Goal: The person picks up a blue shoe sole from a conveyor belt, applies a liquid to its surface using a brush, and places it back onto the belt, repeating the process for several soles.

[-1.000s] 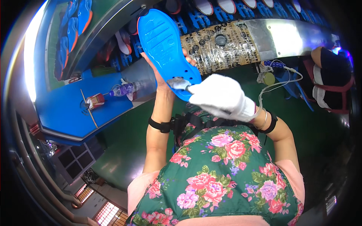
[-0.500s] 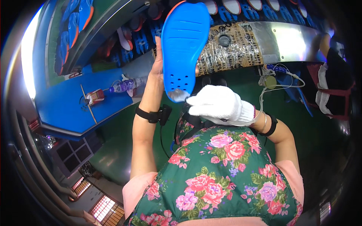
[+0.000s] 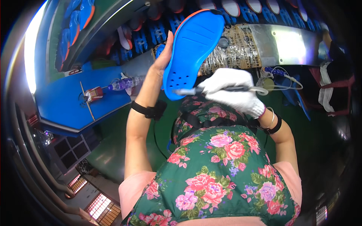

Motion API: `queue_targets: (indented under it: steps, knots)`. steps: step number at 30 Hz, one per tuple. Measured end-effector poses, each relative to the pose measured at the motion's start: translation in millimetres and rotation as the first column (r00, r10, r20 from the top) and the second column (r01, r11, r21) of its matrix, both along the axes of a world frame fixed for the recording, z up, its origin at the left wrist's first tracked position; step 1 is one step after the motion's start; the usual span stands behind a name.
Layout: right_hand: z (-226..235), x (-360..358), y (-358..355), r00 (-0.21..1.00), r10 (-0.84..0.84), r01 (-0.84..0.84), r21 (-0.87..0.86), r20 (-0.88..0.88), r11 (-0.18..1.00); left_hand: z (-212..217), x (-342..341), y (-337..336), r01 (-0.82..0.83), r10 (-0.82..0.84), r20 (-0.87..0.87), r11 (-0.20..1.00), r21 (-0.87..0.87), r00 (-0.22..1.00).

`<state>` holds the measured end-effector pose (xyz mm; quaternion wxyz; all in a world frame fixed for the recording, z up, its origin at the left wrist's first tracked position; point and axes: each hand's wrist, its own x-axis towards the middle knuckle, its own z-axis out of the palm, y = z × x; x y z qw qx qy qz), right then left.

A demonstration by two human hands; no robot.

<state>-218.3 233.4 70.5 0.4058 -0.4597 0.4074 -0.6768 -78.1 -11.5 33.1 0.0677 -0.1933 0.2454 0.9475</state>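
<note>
- The blue sole [image 3: 196, 41] is held up in front of the person, before the metal rail; its wide end has swung to the right and sits lower than half a second ago, so the whole piece slants more
- Its face is smooth and slightly glossy, with shallow curved grooves across the wide end, a cluster of small round holes near the narrow end and an orange edge along the upper left
- The brush [image 3: 184, 91] lies across the narrow end, just below the holes, slim and blurred, where it earlier showed as a broad grey patch of bristles
- The bare left hand [image 3: 164, 58] is clamped on the sole, thumb along its left edge, the other fingers mostly hidden behind
- The right hand [image 3: 230, 88], in a ribbed white knit glove, is closed round the brush; it has risen a little and turned, and the dark handle now shows
- Behind, the metal rail [image 3: 267, 34] is partly wrapped in brown printed tape and crinkled clear film, with a round dark cap [image 3: 223, 42] on it
- To the left, a flat blue worktop [image 3: 62, 109] carries a clear bottle [image 3: 121, 84] with a purple label and a thin wooden stick [image 3: 87, 101], as before
</note>
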Motion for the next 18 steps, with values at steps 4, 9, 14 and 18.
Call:
queue_targets:
  steps: [4,9,14,18]
  knots:
    - [11,-22,-1,0.928,-0.352,0.368,0.148,-0.12,0.918,-9,3,34,-0.203,0.21,-0.063,0.975,0.091,0.976]
    - [10,-38,-6,0.816,-0.411,0.443,-0.018,-0.406,0.896,2,-15,92,-0.386,0.4,0.003,0.888,-0.249,0.917]
    - [3,-33,0,0.804,-0.381,0.397,-0.064,-0.457,0.916,-9,6,104,-0.241,0.268,-0.017,0.832,-0.5,0.963]
    - [0,-23,8,0.876,-0.323,0.34,-0.018,-0.358,0.94,-37,39,97,-0.209,0.204,-0.046,0.961,-0.178,0.978]
